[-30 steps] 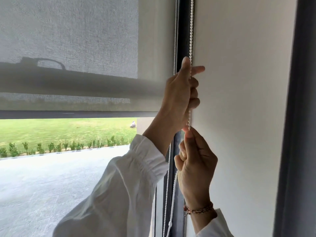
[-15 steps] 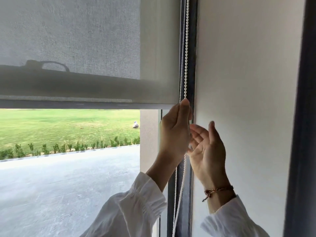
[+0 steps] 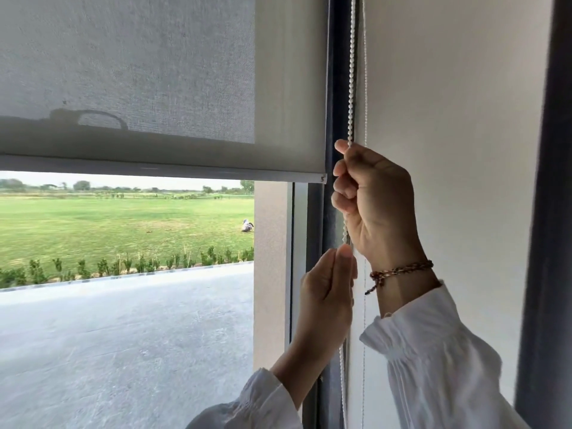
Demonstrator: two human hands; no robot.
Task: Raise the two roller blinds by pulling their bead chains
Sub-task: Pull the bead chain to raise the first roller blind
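**Both hands on the bead chain, grey blind partway up**

My right hand [image 3: 374,205] is closed in a fist round the bead chain [image 3: 350,88], about level with the bottom bar [image 3: 185,174] of the grey blind [image 3: 139,63]. My left hand [image 3: 326,300] sits just below it, thumb and curled fingers pinching the same strand. The chain hangs against the dark window frame [image 3: 335,88], just right of the blind's edge. It is taut above the fist.

I judge the chain light and limp. Its small hard white beads, likely plastic, look smooth enough to slip through a loose pinch, yet bumpy enough to catch in a full fist. The best hold is high on the strand, pulling straight down; a sideways tug could strain the mechanism, which is out of view.

The blind is a matte, see-through open-weave mesh, stiffened by the flat bar. It covers the upper glass, so I reckon the lift is partly done. A thinner cord [image 3: 365,72] runs beside a pale flat surface [image 3: 448,119]; I cannot tell whether that is wall or the other blind.
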